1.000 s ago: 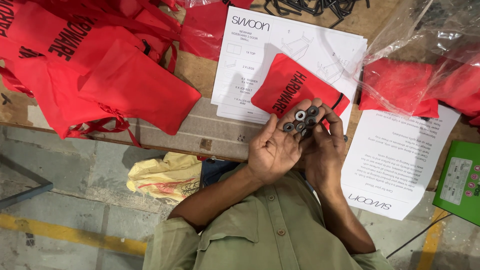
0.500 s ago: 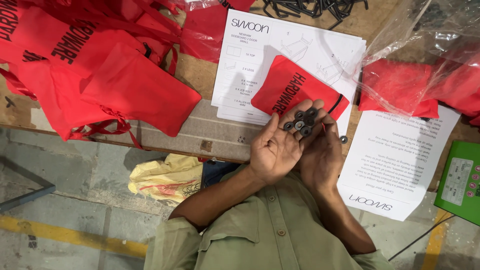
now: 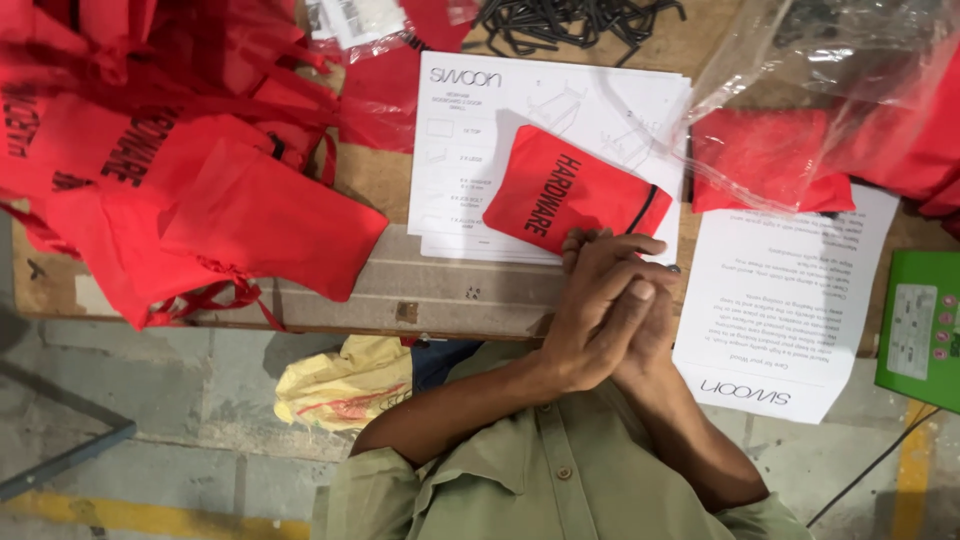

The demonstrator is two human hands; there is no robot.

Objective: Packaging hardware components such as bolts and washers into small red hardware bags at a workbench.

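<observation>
- Left hand (image 3: 600, 315) is the top half of the grip, laid palm-down over the right hand (image 3: 655, 335). Both are pressed together at the near edge of the tabletop (image 3: 400, 290). Can't tell if anything is caught between the palms, it's all covered.
- Far left, a big heap of red drawstring bags (image 3: 170, 190) spills over the tabletop edge.
- Below that, a crumpled yellow bag (image 3: 340, 385) lies on the floor, near the person's left elbow.
- Next over, a white instruction sheet (image 3: 465, 150) lies flat, with a red pouch (image 3: 575, 195) on top of it, tilted. The fingertips sit right at the pouch's lower edge.
- Up top, a pile of black metal bits (image 3: 570, 20).
- Right of the hands, a second white sheet (image 3: 780, 300), with clear plastic wrap (image 3: 790, 90) over more red fabric above it.
- Far right, a green device (image 3: 920, 330) at the frame edge.
</observation>
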